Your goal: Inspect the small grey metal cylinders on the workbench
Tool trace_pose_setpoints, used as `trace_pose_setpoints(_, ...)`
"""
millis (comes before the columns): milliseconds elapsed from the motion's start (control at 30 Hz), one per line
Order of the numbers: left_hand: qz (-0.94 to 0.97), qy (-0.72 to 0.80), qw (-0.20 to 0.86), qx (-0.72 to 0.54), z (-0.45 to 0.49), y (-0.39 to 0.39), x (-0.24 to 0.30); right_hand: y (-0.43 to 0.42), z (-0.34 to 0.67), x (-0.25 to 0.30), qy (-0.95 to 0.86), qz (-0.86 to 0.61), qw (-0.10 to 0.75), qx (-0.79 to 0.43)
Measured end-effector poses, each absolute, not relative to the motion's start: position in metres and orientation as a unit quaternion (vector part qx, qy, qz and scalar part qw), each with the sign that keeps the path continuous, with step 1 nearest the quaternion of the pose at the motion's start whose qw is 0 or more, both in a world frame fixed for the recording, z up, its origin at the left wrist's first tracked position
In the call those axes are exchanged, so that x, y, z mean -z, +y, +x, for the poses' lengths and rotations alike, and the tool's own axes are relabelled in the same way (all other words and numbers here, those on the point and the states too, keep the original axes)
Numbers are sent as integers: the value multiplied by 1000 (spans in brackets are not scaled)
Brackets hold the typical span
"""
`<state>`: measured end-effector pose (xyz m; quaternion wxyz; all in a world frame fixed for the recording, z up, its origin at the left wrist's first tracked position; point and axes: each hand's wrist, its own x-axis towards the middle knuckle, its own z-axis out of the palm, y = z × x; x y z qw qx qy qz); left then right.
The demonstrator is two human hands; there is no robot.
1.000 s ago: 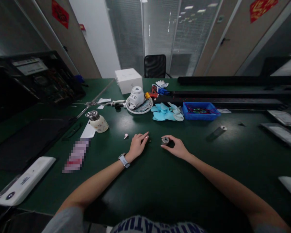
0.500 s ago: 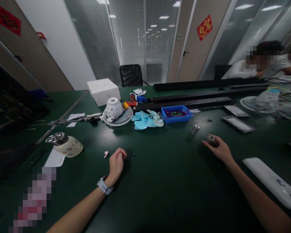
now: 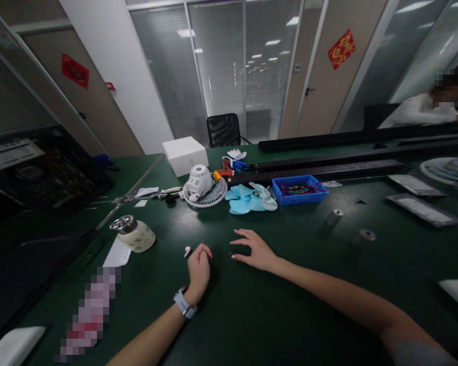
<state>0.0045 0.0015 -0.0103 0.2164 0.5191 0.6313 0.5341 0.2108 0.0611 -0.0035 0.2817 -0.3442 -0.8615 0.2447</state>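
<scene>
A white box (image 3: pixel 189 158) rests on the worktop (image 3: pixel 248 317) near a black chair (image 3: pixel 224 129); red decorations (image 3: pixel 75 70) hang on two doors (image 3: pixel 334 99).

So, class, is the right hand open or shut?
Open: the right hand has its fingers and thumb spread apart, near a tiny object.

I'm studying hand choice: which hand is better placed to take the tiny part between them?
Probably the right hand: it's open, close beside the tiny part; the left hand is curled, farther away.

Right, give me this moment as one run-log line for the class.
left hand: curled, beside white earbud | right hand: open, nearest tiny part, contact unclear | two metal cylinders: standing on green table
</scene>
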Motion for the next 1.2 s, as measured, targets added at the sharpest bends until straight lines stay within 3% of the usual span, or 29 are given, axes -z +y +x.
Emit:
trace_pose_setpoints(300, 521, 630, 243, -522, 3, 3, 14, 53, 240, -8, -864, -362, 286, -200)
trace_pose_setpoints(433, 527, 634, 246, -509, 0, 3, 17, 44, 344, -38, -826, -453, 334, -30)
trace_pose_setpoints(600, 533, 634, 254, -499, 2, 5, 16, 41, 479, -53, -651, -640, 370, 172)
trace_pose_setpoints(900, 539, 633, 231, -505, 2, 5, 15, 36, 513, -22, -640, -699, 285, 143)
trace_pose_setpoints(1200, 541, 634, 235, -500, 1, 5, 18, 44, 513, -27, -631, -701, 288, 165)
